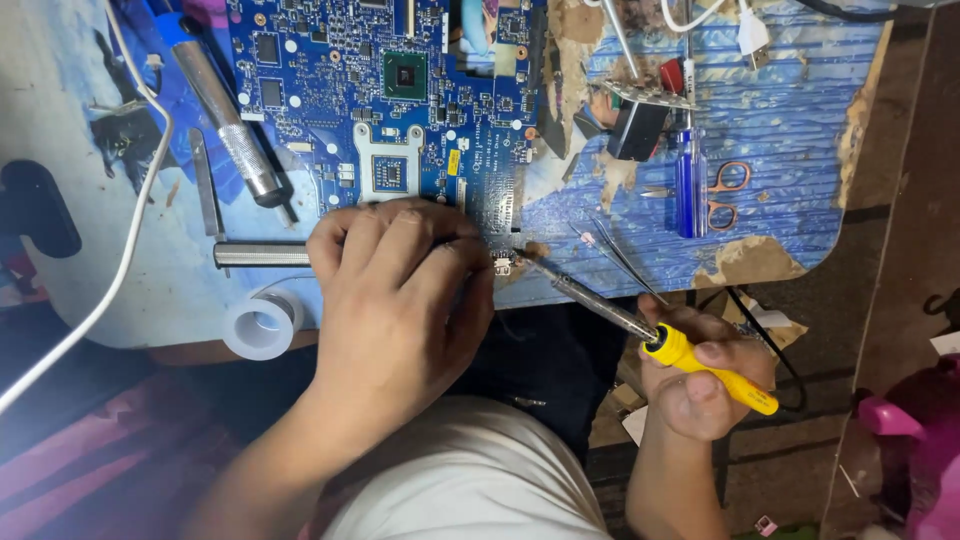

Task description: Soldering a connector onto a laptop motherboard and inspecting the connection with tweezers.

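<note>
Yellow-handled soldering iron [700, 365] clamped in right hand [700, 385] fingers, lower right; tip sits at a small connector [502, 266] on the blue circuit board [400, 100] edge, centre frame. Left hand [400, 300] fingers curled together, pressing the board's lower edge. Joint looks mid-work; can't tell whether solder has flowed. Tape roll [262, 322] lower left on bench [800, 130].
</note>
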